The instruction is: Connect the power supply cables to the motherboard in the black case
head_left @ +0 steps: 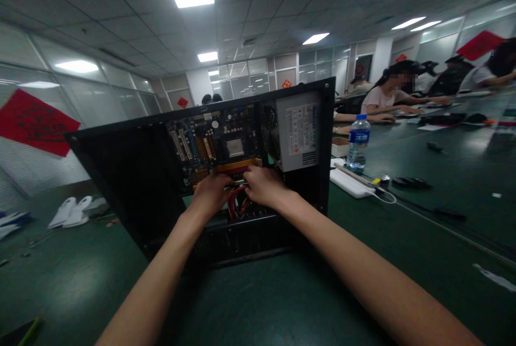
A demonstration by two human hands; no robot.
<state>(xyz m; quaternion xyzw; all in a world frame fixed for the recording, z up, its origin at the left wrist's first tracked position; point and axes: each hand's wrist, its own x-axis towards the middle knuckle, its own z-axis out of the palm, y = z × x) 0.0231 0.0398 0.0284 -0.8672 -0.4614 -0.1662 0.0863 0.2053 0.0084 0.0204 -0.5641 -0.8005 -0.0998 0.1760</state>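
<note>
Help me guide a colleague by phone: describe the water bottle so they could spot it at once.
Start at the open computer case standing on the green table. Just past its right side, behind a flat white board, stands the water bottle. It is clear plastic with a blue label and a white cap, the only upright bottle there.

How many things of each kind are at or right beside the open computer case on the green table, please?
Computer case: 1
Motherboard: 1
Power supply: 1
Bundle of red cables: 1
Hands, left hand and right hand, both at the cables: 2
Water bottle: 1
White flat box: 1
Total: 8
</note>
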